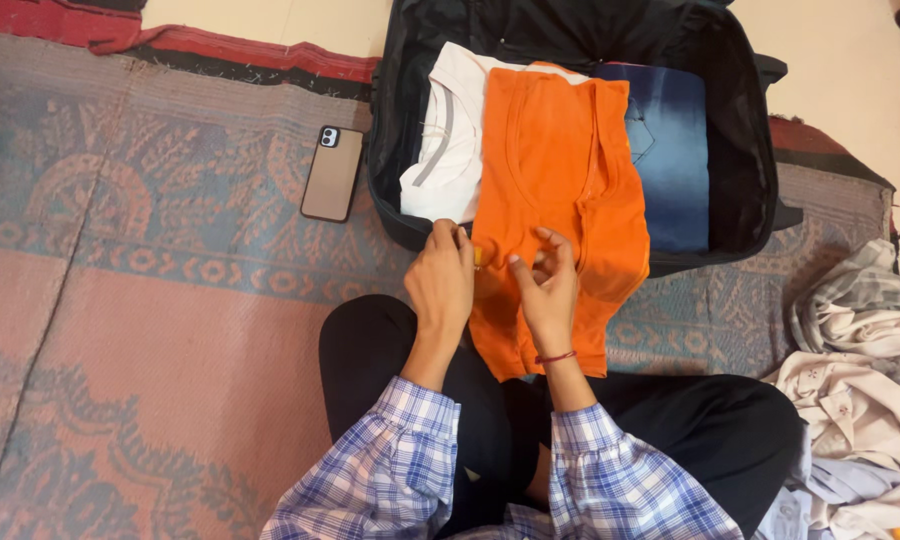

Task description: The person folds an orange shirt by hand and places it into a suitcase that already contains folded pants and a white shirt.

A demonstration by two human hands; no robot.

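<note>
Sleeves: blue-and-white checked shirt cuffs [410,425] nearest the camera, both forearms reaching forward over black-trousered crossed legs [390,350].
Left hand: left hand [440,280] at the near-left edge of the folded orange cotton garment [560,190], fingers curled in, apparently pinching fabric; knuckles up, wrist straight.
Right hand: right hand [548,290] just beside it, resting on the same garment, thumb and fingers drawn together on a fold; red thread band at the wrist.
Hands, state: close together, almost touching, both closed on orange cloth. What the small yellow spot between them is, I cannot tell.
Garment position: long axis runs away from the person, far end inside the open black fabric suitcase [740,120], near end draped over the case rim onto the lap.
Nearer hand: about equal; both at the near end.
Case contents: white folded shirt [450,140] left of the orange, faded blue denim piece [675,150] right.
Surroundings: smartphone in tan case [332,172] on patterned woven floor rug [150,260]; heap of pale crumpled clothes [860,360] at right.
</note>
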